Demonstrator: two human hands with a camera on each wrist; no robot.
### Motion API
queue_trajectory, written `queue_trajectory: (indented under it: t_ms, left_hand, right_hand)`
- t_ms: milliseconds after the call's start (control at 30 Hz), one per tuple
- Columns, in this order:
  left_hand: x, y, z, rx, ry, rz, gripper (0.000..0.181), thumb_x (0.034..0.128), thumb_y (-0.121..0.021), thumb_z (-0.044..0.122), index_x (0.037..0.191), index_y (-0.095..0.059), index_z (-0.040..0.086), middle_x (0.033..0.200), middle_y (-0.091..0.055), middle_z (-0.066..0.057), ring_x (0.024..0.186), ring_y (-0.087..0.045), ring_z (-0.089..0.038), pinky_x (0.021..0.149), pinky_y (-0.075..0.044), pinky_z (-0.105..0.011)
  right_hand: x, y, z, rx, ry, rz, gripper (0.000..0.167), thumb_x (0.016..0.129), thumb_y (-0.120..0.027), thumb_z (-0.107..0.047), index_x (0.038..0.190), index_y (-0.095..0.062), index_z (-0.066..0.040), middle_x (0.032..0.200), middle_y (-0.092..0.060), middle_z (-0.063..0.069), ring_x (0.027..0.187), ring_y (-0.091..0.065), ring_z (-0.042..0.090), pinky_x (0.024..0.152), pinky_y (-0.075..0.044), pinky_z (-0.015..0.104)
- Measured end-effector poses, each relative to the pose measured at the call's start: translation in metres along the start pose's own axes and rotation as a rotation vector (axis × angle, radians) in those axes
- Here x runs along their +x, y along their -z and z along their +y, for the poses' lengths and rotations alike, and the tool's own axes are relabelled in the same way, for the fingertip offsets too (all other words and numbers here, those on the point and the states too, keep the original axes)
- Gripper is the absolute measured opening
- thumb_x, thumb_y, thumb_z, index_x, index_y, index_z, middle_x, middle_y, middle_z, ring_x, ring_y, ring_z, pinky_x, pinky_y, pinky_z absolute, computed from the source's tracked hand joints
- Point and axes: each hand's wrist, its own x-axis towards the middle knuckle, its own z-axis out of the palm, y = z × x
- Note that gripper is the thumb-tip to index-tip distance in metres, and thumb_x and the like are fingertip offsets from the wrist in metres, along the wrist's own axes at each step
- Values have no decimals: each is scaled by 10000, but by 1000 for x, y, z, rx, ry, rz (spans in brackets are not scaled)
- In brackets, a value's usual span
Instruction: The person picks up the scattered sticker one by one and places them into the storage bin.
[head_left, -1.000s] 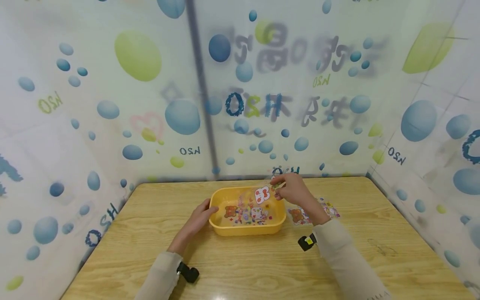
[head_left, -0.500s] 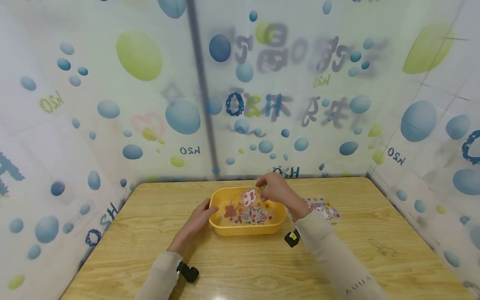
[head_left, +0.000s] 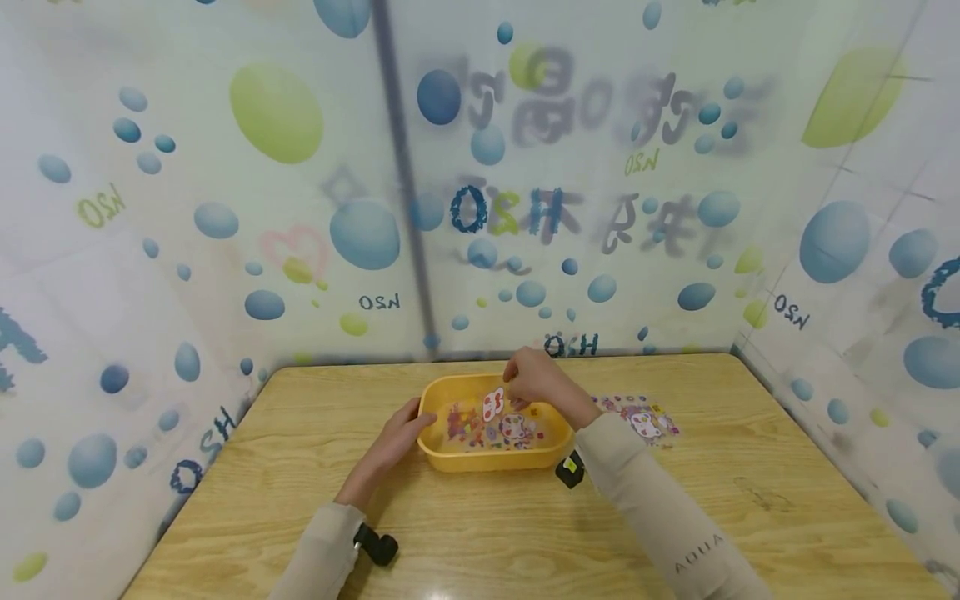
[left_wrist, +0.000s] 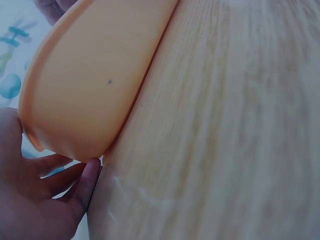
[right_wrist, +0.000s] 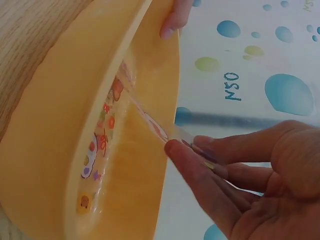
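A yellow basin (head_left: pixel 491 462) stands on the table with sticker sheets (head_left: pixel 513 427) inside. At its left end my left hand (head_left: pixel 393 437) grips the rim, thumb over the edge; the left wrist view shows this hand (left_wrist: pixel 45 190) with fingers against the outer wall (left_wrist: pixel 100 85). Above the basin's right part, my right hand (head_left: pixel 543 385) pinches a clear sticker sheet with a white-and-red figure (head_left: pixel 492 405). In the right wrist view, thumb and fingers of that hand (right_wrist: pixel 250 175) hold the sheet's edge (right_wrist: pixel 155 125), its far end slanting down into the basin.
More sticker sheets (head_left: pixel 643 423) lie on the wooden table (head_left: pixel 450 533) to the right of the basin, partly behind my right forearm. A curtain with blue and green spots (head_left: pixel 364 234) hangs beyond the table and along both sides.
My right hand has moved left with the sheet, from the basin's right end to over its inside, and the sheet now hangs lower. The left hand stays at the rim.
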Motion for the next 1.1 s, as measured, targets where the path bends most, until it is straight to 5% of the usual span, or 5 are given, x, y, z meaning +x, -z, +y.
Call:
queue_trajectory:
  t_ms: [300, 633, 833, 1100]
  left_hand:
    - [-1, 0, 2, -3, -7, -2, 609, 1062, -506, 283, 1585, -356, 8, 1640, -380, -227, 1542, -338, -383, 1270, -276, -534]
    - [1, -1, 0, -4, -7, 1, 617, 1054, -518, 281, 1581, -362, 0, 1635, -386, -230, 1540, -340, -385, 1268, -280, -531]
    - [1, -1, 0, -12, 4, 3, 622, 1056, -515, 290, 1585, -356, 6, 1645, -370, -228, 1552, -316, -386, 1276, -259, -537]
    - [0, -1, 0, -13, 7, 4, 632, 1057, -516, 282, 1591, -337, -6, 1648, -360, -232, 1555, -305, -389, 1274, -260, -538]
  right_hand:
    - [5, 7, -2, -168, -43, -50, 219, 998, -602, -65, 1089, -765, 49, 819, -736, 150, 554, -620, 162, 641, -627, 318]
    - [16, 4, 8, -179, -173, -89, 124, 990, -637, -34, 1038, -725, 38, 759, -617, 106, 580, -667, 194, 621, -623, 270]
    - [28, 0, 14, -218, -266, -85, 114, 935, -662, 33, 1048, -650, 36, 936, -677, 180, 576, -715, 218, 626, -633, 306]
    - [33, -5, 23, -259, -279, -72, 193, 908, -714, 6, 1084, -637, 25, 899, -669, 167, 601, -688, 222, 591, -621, 291]
